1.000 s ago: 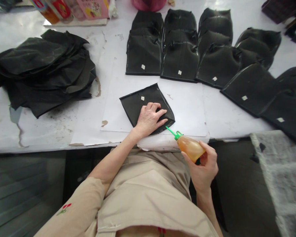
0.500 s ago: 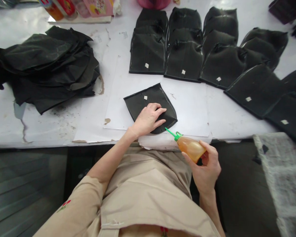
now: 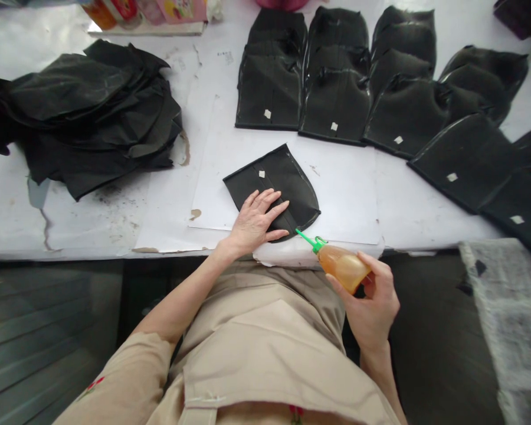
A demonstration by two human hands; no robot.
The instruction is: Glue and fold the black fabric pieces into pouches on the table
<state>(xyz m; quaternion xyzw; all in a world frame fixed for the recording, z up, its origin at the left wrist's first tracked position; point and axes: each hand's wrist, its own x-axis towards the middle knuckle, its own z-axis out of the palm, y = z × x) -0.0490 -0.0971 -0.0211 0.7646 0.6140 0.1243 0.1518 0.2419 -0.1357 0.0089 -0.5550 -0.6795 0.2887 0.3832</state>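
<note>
My left hand [image 3: 260, 218] lies flat with fingers spread on a black fabric-like piece [image 3: 292, 183], which has a straight edge at upper left, a curved edge at right and a small white patch [image 3: 261, 174]. In my right hand [image 3: 374, 295] is a squeeze glue bottle [image 3: 343, 265] with amber liquid and a green nozzle. Its tip meets the lower rim of the black piece, just right of my left thumb. A shiny line runs along the curved rim. White paper [image 3: 345, 195] lies under the piece.
Rows of similar black pieces [image 3: 269, 88] overlap at the back and right. On the left sits a heap of black sheets [image 3: 101, 118]. Bottles and a pink box [image 3: 183, 10] stand at the back left. A grey cloth [image 3: 504, 307] hangs at the right front edge.
My left hand has slid left and slightly down over the black piece, its fingers now more spread. The bottle tip stays at nearly the same spot on the rim. The view has shifted slightly.
</note>
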